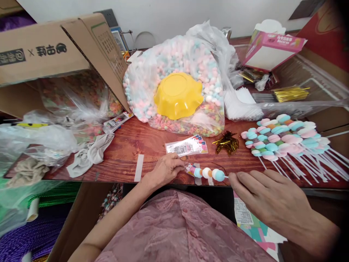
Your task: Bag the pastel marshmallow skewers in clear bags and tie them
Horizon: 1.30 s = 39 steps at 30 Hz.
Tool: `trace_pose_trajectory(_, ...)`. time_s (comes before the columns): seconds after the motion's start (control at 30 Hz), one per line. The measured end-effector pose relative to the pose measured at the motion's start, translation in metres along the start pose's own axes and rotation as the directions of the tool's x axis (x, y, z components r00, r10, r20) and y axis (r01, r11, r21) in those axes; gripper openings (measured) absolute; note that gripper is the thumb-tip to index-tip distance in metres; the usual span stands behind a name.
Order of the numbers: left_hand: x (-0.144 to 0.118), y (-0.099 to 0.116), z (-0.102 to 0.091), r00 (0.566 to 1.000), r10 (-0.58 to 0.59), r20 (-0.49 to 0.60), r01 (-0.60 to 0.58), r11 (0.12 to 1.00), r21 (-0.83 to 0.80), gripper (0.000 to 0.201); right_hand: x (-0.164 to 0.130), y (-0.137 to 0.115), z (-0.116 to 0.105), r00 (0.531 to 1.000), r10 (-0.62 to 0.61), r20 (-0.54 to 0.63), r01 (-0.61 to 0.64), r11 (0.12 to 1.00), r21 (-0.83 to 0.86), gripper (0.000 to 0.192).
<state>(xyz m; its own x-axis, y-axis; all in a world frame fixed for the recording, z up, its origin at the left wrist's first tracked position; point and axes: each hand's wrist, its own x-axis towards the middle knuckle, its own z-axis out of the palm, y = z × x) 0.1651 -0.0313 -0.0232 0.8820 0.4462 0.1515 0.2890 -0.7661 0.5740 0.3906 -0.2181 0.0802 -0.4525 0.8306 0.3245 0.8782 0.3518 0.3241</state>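
A marshmallow skewer point(207, 173) lies level at the table's front edge, with blue, white and orange pieces in a row on a white stick. My right hand point(272, 203) is closed on the bare end of that stick. At the other end, my left hand point(166, 168) pinches a clear printed bag point(190, 169), which surrounds the skewer's left tip. Just beyond my left hand lies a fanned stack of printed bags point(187, 146). A bundle of gold twist ties point(226, 142) sits behind the skewer. Several finished-looking skewers point(283, 136) are piled to the right.
A large clear bag of marshmallows point(141, 76) stands at the back, with a yellow scalloped bowl point(178, 95) upside down on it. An open cardboard box point(54, 47) is at left, near grey cloths point(91, 153). A clear plastic bin point(321, 87) stands behind the piled skewers.
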Motion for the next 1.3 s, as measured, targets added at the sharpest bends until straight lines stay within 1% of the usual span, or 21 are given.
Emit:
trace_pose_trajectory(0.1,-0.001,-0.001,-0.001,1.000,0.024,0.002,-0.024,1.000,-0.014,0.015,-0.005,0.004,0.012,0.998,0.057,-0.005,-0.057,0.997,0.055,0.027)
trace_pose_trajectory(0.23,-0.001,-0.002,-0.004,0.998,0.062,0.027,-0.061,0.997,-0.039,0.016,-0.018,0.007,0.034,0.975,0.224,-0.008,-0.220,0.965,0.145,0.027)
trace_pose_trajectory(0.3,-0.001,-0.001,-0.006,0.997,0.063,0.041,-0.061,0.997,-0.043,0.017,-0.022,0.007,0.039,0.964,0.266,0.002,-0.261,0.946,0.194,0.026)
trace_pose_trajectory(0.33,-0.001,-0.001,-0.007,0.997,0.062,0.047,-0.060,0.998,-0.036,0.017,-0.023,0.006,0.040,0.964,0.264,0.000,-0.258,0.943,0.210,0.026)
trace_pose_trajectory(0.4,0.000,0.001,-0.009,0.996,0.063,0.064,-0.063,0.998,-0.004,0.018,-0.022,0.005,0.035,0.974,0.224,-0.024,-0.214,0.954,0.212,0.026)
trace_pose_trajectory(0.47,0.001,0.002,-0.010,0.994,0.067,0.084,-0.070,0.997,0.031,0.018,-0.018,0.004,0.027,0.983,0.174,-0.066,-0.160,0.971,0.177,0.026)
trace_pose_trajectory(0.53,0.003,0.003,-0.010,0.993,0.072,0.096,-0.076,0.996,0.041,0.018,-0.014,0.004,0.019,0.985,0.147,-0.088,-0.133,0.981,0.141,0.027)
trace_pose_trajectory(0.6,0.004,0.003,-0.009,0.993,0.074,0.091,-0.075,0.997,0.016,0.017,-0.012,0.004,0.016,0.986,0.140,-0.092,-0.129,0.984,0.121,0.027)
trace_pose_trajectory(0.7,0.003,0.001,-0.006,0.996,0.062,0.060,-0.058,0.996,-0.072,0.016,-0.015,0.002,0.023,0.985,0.165,-0.059,-0.156,0.978,0.138,0.027)
trace_pose_trajectory(0.8,0.001,-0.001,-0.005,0.999,0.041,0.030,-0.035,0.985,-0.170,0.015,-0.022,0.002,0.037,0.970,0.238,-0.049,-0.221,0.949,0.226,0.025)
trace_pose_trajectory(0.9,0.000,-0.002,-0.004,1.000,0.021,-0.007,-0.022,0.969,-0.245,0.016,-0.030,0.006,0.049,0.953,0.304,-0.008,-0.272,0.866,0.420,0.021)
trace_pose_trajectory(0.97,0.000,-0.002,-0.004,1.000,0.022,-0.020,-0.026,0.966,-0.256,0.017,-0.035,0.007,0.053,0.948,0.314,0.040,-0.288,0.802,0.523,0.018)
trace_pose_trajectory(1.0,0.000,-0.002,-0.004,0.999,0.031,-0.018,-0.034,0.970,-0.242,0.017,-0.037,0.007,0.054,0.947,0.319,0.042,-0.291,0.794,0.533,0.018)
trace_pose_trajectory(1.03,0.000,-0.002,-0.004,0.999,0.045,-0.009,-0.046,0.975,-0.217,0.017,-0.038,0.006,0.055,0.945,0.327,0.026,-0.294,0.809,0.509,0.019)
trace_pose_trajectory(1.1,0.001,0.000,-0.004,0.997,0.075,0.016,-0.072,0.987,-0.144,0.016,-0.039,0.002,0.053,0.942,0.331,-0.051,-0.285,0.872,0.397,0.024)
trace_pose_trajectory(1.17,0.001,0.002,-0.004,0.994,0.102,0.043,-0.099,0.993,-0.069,0.017,-0.038,-0.005,0.050,0.948,0.289,-0.130,-0.242,0.925,0.291,0.030)
trace_pose_trajectory(1.23,0.002,0.003,-0.005,0.990,0.123,0.061,-0.122,0.992,-0.022,0.017,-0.036,-0.010,0.046,0.963,0.229,-0.139,-0.190,0.950,0.248,0.035)
trace_pose_trajectory(1.3,0.002,0.003,-0.006,0.989,0.136,0.065,-0.134,0.991,-0.026,0.018,-0.035,-0.011,0.043,0.976,0.201,-0.085,-0.178,0.959,0.220,0.035)
